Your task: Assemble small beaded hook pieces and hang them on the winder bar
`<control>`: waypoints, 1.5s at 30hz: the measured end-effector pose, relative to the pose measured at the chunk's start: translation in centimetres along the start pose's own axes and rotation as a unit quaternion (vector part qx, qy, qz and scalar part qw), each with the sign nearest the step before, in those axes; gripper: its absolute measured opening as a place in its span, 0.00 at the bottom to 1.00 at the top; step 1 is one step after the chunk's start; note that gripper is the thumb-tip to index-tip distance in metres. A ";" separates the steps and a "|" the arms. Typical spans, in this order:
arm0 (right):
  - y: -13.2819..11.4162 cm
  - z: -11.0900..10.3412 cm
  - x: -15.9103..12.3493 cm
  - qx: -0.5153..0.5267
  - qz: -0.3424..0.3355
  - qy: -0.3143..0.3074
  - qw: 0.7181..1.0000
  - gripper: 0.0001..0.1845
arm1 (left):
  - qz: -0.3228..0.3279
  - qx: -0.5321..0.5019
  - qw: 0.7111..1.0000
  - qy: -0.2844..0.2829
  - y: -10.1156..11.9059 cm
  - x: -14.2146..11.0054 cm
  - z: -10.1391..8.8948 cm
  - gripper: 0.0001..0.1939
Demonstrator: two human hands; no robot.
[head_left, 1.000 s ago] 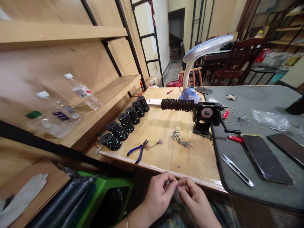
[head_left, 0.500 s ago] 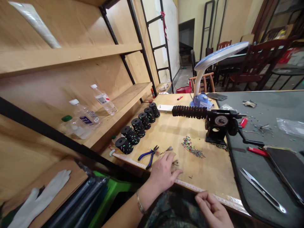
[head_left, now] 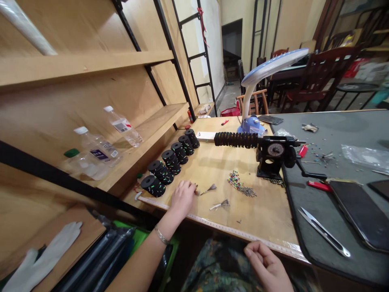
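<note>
My left hand lies over the spot near the table's front edge where blue-handled pliers lay, its fingers curled down around them. The hand hides nearly all of the pliers. Just right of its fingertips are two small bundles of thin wire-like pieces, one bundle farther back and a white-ended bundle nearer. Over my lap, by the table's edge, my right hand is curled with thumb against fingers; whatever it may hold is hidden. A pile of colourful-headed pins sits mid-table.
Several black spools line the table's left side. Behind the pins stands a black hand-cranked winder with a dark coiled roll. A blue lamp rises behind it. Tweezers and a dark phone lie on the grey mat. Bottles rest on the shelf.
My left hand has moved left from beside the wire bundles onto the pliers, uncovering the white-ended bundle. My right hand stays curled near the edge. The view has shifted slightly.
</note>
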State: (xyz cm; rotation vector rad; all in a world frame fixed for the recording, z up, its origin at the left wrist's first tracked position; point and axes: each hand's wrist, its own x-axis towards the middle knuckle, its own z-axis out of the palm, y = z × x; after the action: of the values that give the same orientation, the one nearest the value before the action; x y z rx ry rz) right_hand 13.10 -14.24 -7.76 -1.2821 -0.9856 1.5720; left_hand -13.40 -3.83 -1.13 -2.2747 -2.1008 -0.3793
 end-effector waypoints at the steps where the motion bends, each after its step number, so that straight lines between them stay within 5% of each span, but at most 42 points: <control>1: -0.1 0.1 -0.1 0.004 -0.002 0.009 1.000 0.24 | -0.004 -0.011 1.000 0.006 -0.1 0.0 0.1 0.10; 9: -0.4 0.8 -0.7 0.021 -0.004 0.036 0.999 0.25 | -0.047 -0.192 0.980 0.018 1.4 -2.5 -0.8 0.04; 11: -0.6 1.0 -0.9 0.022 0.002 0.037 0.999 0.25 | -0.109 -0.439 0.890 -0.058 3.3 -4.4 -0.1 0.06; 14: -1.2 1.1 -1.1 0.020 0.013 0.029 0.999 0.25 | -0.187 -0.606 0.753 -0.174 6.8 -7.6 1.5 0.11; 18: -1.9 1.4 -1.2 0.028 0.026 -0.010 0.999 0.25 | -0.253 -0.666 0.672 -0.202 10.2 -10.4 3.1 0.11; 32: 0.2 1.6 -0.7 0.047 0.029 -0.038 0.998 0.23 | -0.239 -0.655 0.689 -0.199 11.8 -11.7 3.4 0.15; 45: -0.5 1.9 -0.9 0.060 0.036 -0.049 0.996 0.22 | -0.224 -0.647 0.698 -0.208 12.0 -12.0 3.7 0.16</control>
State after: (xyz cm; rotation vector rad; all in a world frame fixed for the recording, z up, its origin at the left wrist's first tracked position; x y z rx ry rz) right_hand 11.38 -15.05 -6.72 -1.1781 -0.8985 1.7374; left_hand -1.78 -15.99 -5.25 -2.2693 -3.2409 -2.1608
